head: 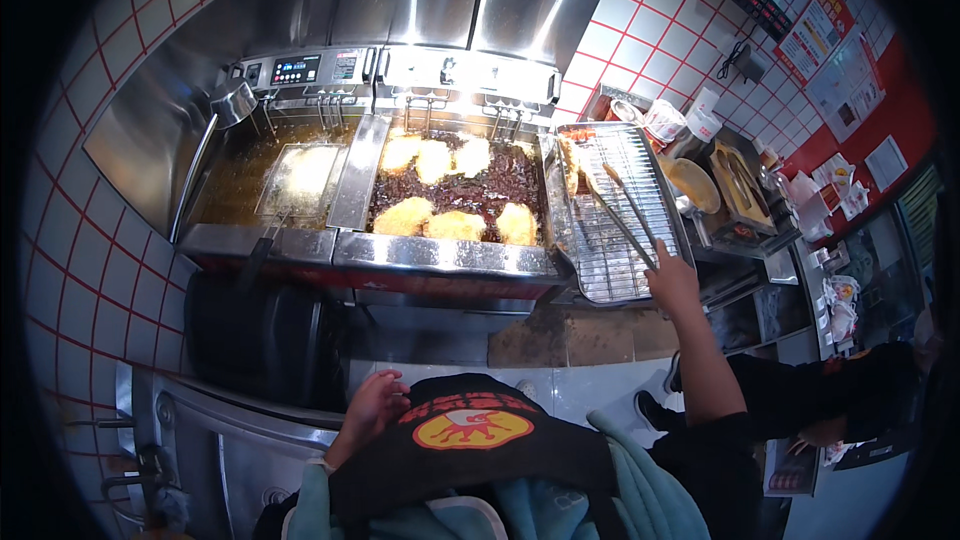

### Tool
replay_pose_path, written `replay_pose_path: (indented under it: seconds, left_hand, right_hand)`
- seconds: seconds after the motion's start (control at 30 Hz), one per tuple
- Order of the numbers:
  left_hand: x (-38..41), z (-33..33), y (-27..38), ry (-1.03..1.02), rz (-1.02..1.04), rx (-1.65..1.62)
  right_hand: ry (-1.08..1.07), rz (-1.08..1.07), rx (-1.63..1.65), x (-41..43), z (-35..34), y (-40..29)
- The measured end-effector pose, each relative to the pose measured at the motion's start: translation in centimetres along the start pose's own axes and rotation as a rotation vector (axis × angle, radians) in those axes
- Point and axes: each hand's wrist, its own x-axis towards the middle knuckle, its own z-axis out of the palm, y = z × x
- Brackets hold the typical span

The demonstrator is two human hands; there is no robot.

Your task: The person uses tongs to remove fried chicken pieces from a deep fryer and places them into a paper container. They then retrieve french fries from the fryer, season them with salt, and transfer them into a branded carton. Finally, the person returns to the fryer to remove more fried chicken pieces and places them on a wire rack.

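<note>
My right hand (673, 281) grips a pair of long metal tongs (630, 221) over a wire draining rack (615, 262) in a tray. The tong tips are apart, near a long golden fried piece (570, 165) at the rack's left side. Left of the rack, several golden battered pieces (456, 225) float in the bubbling dark oil of a deep fryer (442, 249). My left hand (377, 401) is held in front of my black apron (465, 480), holding nothing, its fingers loosely bent and apart.
The fryer's left vat holds a square mesh skimmer (300, 176), and a long-handled ladle (234, 101) rests at its left side. A black bin (255, 337) stands below. Behind me is a metal sink (255, 457). A co-worker in black (825, 394) is at right.
</note>
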Motion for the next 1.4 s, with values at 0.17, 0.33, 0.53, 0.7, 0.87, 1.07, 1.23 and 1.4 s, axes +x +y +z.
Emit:
replay_pose_path:
  seconds: [0.17,0.33,0.53,0.7,0.87,1.07,1.23,1.4]
  left_hand:
    - [0.7,-0.3,-0.2,0.024,-0.066,0.029]
    - [0.2,0.0,-0.1,0.062,-0.065,-0.016]
    - [-2.3,-3.3,-2.2,0.175,-0.039,-0.153]
    - [-3.8,-3.9,-2.3,0.23,-0.023,-0.19]
    - [-2.2,-3.7,-2.4,0.171,-0.056,-0.143]
    - [0.3,-1.0,-0.6,0.011,-0.049,-0.035]
    - [0.5,0.9,0.4,-0.079,-0.001,-0.021]
    - [1.6,0.3,-1.0,-0.125,-0.058,0.009]
  right_hand:
    - [0.07,-0.161,0.34,0.3,-4.0,-3.2]
    - [-0.603,0.23,1.436,8.3,3.7,-12.6]
    - [-0.862,0.46,1.948,14.0,11.4,-23.1]
    - [-0.642,0.349,1.674,14.7,12.3,-23.4]
    - [-0.026,-0.121,0.519,12.5,5.5,-18.6]
    - [0.177,-0.187,0.235,9.0,-5.6,-9.9]
    - [0.28,-0.119,0.001,7.8,-8.5,-3.2]
    - [0.263,0.054,0.038,8.9,1.5,1.0]
